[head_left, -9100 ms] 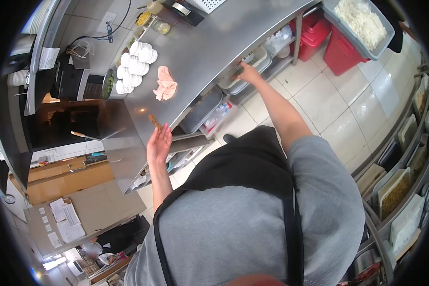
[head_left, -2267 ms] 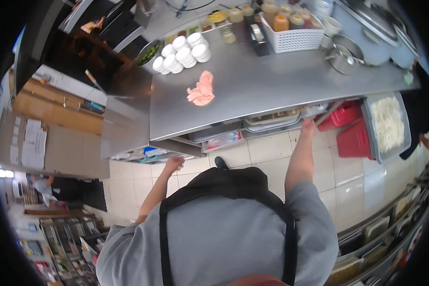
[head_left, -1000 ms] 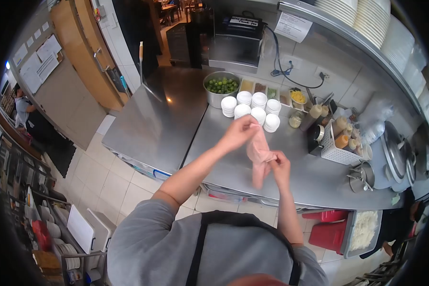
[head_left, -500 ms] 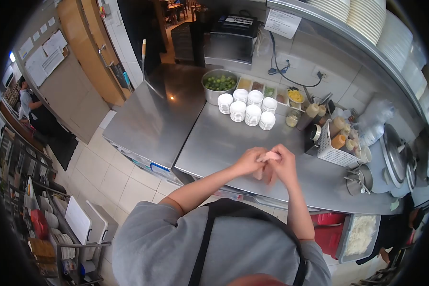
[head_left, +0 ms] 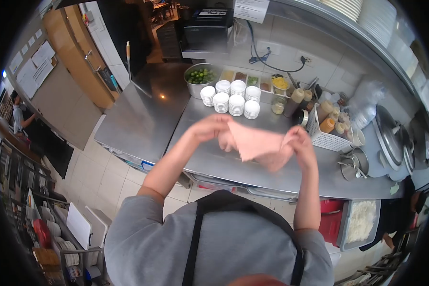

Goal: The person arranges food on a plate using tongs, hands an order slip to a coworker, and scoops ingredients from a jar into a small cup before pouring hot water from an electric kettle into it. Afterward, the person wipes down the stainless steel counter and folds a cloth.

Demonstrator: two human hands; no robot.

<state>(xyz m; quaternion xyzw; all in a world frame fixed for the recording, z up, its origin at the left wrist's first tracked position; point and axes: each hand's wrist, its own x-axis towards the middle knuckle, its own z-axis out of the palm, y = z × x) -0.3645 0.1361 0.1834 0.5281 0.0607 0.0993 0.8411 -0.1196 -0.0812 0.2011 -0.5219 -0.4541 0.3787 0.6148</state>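
A pink cloth (head_left: 255,143) is stretched out in the air above the steel counter (head_left: 205,157), somewhat blurred by motion. My left hand (head_left: 213,128) grips its left corner between closed fingers. At the cloth's right end, my right hand (head_left: 300,143) pinches the other corner. Just beyond the cloth stand several stacks of small white dishes (head_left: 236,104). A metal pot of green limes (head_left: 200,78) is to the left of the containers with toppings (head_left: 252,82).
A white basket of sauce bottles (head_left: 326,136) and small metal pots (head_left: 352,164) stand on the right. Below the counter's right end is a grey tub of white food (head_left: 361,221) beside a red bin (head_left: 330,219). One person (head_left: 21,119) stands far left, another (head_left: 395,224) far right.
The cloth, earlier lying on the counter and then bunched between my hands, is now spread out. My hands have moved apart and up from the counter's front edge.
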